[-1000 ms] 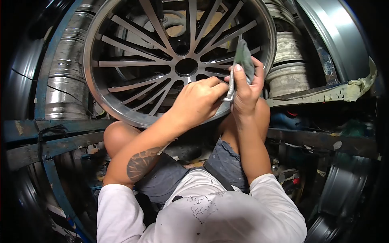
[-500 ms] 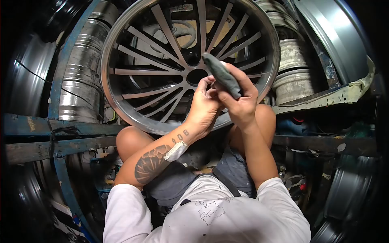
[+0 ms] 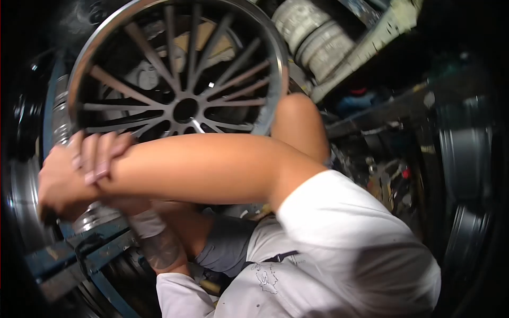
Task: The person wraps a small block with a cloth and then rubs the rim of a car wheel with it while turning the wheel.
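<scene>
My right arm stretches across my body to the left, over the near edge of the wheel rim [image 3: 185, 93]. At its end is my right hand [image 3: 61, 177], blurred by motion, with its fingers turned away from view. A dark patch shows beneath that hand, but I cannot make out what it is. My left hand [image 3: 103, 153] lies closed around my right wrist, its fingers curled over the top; its palm is hidden under the right forearm. The large multi-spoke rim, with black gaps and bright machined spokes, lies face up in front of my knees.
Worn metal wheel barrels [image 3: 323, 40] are stacked at upper right beside a tape-edged shelf [image 3: 366, 50]. A blue metal frame [image 3: 98, 249] stands at lower left. More rims [image 3: 466, 164] line the right side. Mixed small items lie on the floor at right.
My right hand has swung from the rim's hub to far left. My left hand has taken hold of my right wrist. The grey oblong piece is no longer recognisable. The view has turned.
</scene>
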`<state>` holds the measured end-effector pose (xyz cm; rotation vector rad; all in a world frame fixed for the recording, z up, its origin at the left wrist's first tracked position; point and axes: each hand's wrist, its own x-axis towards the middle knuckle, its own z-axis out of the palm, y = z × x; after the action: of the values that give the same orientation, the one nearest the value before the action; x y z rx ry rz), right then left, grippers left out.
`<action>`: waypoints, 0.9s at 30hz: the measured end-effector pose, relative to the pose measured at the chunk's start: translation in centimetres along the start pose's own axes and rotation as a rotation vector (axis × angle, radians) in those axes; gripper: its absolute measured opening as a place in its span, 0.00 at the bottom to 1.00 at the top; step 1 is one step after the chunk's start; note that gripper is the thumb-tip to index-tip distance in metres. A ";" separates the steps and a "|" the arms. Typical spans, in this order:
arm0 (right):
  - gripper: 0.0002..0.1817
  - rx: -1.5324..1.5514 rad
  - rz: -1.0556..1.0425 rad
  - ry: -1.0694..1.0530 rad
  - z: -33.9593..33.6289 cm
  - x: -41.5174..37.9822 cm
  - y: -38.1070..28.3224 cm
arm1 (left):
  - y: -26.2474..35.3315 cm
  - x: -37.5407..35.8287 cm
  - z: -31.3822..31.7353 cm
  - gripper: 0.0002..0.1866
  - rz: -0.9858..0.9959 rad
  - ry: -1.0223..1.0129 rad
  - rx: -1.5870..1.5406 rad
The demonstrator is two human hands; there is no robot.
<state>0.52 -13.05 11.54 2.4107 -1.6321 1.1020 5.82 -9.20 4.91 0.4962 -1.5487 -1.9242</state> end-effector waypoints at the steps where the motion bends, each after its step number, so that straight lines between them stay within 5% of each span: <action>1: 0.27 -0.027 -0.012 -0.014 1.2 0.8 -0.7 | 0.2 -0.6 -1.3 0.33 0.037 0.081 0.071; 10: 0.25 -0.014 -0.078 -0.122 5.7 -0.1 -5.3 | 0.6 -2.0 -6.8 0.27 0.246 0.449 0.328; 27: 0.20 -0.136 -0.001 -0.222 7.4 1.0 -9.9 | 0.5 -3.4 -5.9 0.15 0.527 0.650 0.107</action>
<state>12.79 -12.31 10.04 2.5187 -1.7025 0.7180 12.17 -11.36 3.64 0.6085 -1.1928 -1.1303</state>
